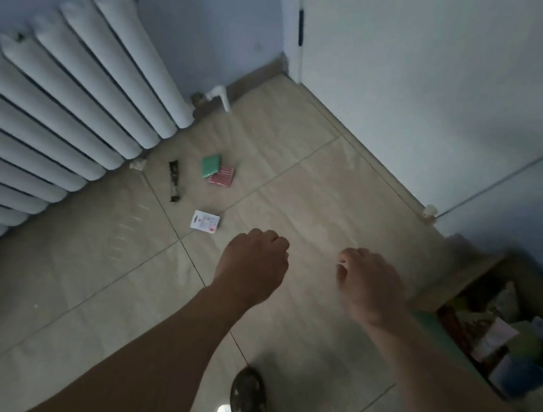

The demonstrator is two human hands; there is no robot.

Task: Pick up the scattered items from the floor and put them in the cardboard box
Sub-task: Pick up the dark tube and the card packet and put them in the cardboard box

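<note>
Blurring: cardboard box (481, 278) at floor's right edge, contents indistinct, cut off.
Floor (301, 182) items: four near radiator (70, 99) — green (211, 165), red (222, 175), white (205, 221) packs, dark wrapper (174, 181).
Left hand (253, 261): curled, empty.
Right hand (367, 287): curled loosely; contents unclear.

Cardboard box (483, 268) blurred, cut off at right.

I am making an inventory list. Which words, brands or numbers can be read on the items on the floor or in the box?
None can be read.
White card: red and dark marks, too small.
Red packet: pattern only, blurred.
Green packet: no print visible.
Dark wrapper: blurred.
Cardboard box contents: blurred.
</note>
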